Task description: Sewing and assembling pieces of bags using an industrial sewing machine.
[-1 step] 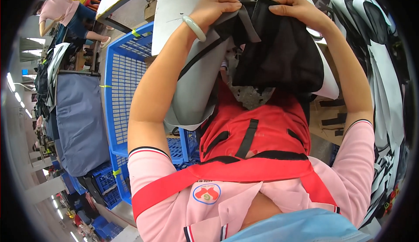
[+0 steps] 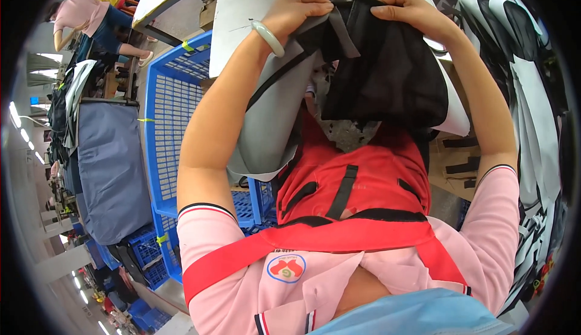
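At the edge of a white worktable, my left hand is closed on the upper edge of a grey fabric piece with black trim. The grey piece hangs from the table toward my lap, curling at its lower end. My right hand pinches the top edge of a black mesh fabric piece, thumb in front and fingers behind. Between my hands the black and grey edges lie close together, and a short grey strip dangles there. A pale bangle circles my left wrist.
A blue plastic basket stands at my left. Past it is a rack draped with a blue-grey cloth. Stacked grey and black fabric pieces hang at right, near a cardboard box. Another person works at far left.
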The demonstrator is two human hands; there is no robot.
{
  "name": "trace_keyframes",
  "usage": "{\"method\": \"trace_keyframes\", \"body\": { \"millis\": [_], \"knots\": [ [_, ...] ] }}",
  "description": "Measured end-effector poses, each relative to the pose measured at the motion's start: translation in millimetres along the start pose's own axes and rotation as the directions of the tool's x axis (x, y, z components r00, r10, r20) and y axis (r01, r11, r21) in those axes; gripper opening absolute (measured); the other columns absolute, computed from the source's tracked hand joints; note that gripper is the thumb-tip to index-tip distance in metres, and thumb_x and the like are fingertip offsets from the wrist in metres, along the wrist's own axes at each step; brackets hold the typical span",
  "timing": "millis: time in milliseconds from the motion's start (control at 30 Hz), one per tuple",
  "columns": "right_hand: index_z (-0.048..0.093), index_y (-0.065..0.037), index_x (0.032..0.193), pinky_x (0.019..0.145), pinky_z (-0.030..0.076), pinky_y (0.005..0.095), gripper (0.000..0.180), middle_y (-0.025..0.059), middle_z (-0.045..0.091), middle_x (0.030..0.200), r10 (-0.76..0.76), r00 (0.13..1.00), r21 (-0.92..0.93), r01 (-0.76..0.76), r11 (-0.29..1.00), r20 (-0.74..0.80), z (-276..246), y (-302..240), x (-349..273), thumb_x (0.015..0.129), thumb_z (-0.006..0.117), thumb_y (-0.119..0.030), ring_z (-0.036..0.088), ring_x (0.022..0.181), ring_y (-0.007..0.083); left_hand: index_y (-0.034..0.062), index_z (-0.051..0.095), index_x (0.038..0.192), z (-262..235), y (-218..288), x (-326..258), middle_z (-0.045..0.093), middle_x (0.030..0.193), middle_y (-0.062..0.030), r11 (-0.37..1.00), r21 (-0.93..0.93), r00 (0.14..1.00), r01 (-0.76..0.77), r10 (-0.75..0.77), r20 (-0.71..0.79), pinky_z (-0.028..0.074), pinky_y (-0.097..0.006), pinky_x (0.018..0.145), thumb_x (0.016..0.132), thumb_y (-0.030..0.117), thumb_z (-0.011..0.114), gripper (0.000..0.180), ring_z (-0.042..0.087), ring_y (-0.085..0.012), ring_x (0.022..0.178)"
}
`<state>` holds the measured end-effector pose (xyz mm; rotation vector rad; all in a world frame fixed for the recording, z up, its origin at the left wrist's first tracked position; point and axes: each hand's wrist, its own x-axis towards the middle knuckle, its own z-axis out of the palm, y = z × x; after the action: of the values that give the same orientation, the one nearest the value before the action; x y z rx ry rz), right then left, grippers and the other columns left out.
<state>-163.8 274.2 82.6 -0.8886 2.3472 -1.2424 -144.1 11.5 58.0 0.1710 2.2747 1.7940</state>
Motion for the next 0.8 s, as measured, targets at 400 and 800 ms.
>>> {"method": "trace_keyframes", "body": {
  "millis": [400,800],
  "knots": [
    [0.064,0.003,0.101,0.073,0.043,0.0236,0.041,0.0001,0.061,0.087,0.137,0.978,0.010,-0.137,0.991,-0.159,-4.3,-9.2,8.9,0.087,0.068,-0.036,0.054,0.082,0.0065,-0.0023,0.065,0.112,-9.8,-12.2,17.7,0.069,0.101,-0.0085,0.997,-0.042,0.998,-0.064,0.065,0.006,0.049,-0.022,0.085,0.086,0.013,0.066,0.031,0.065,-0.0141,0.090],
    [0.070,0.001,0.099,0.068,0.047,0.0246,0.039,-0.0003,0.067,0.083,0.177,0.984,0.026,-0.176,0.984,-0.029,-13.6,-10.6,22.3,0.087,0.069,-0.035,0.058,0.075,0.0079,-0.0017,0.067,0.106,-11.9,-6.0,32.8,0.069,0.097,-0.0093,0.984,-0.175,1.000,-0.025,0.025,-0.002,0.051,-0.026,0.081,0.084,0.007,0.065,0.024,0.065,-0.0175,0.085]
  ]
}}
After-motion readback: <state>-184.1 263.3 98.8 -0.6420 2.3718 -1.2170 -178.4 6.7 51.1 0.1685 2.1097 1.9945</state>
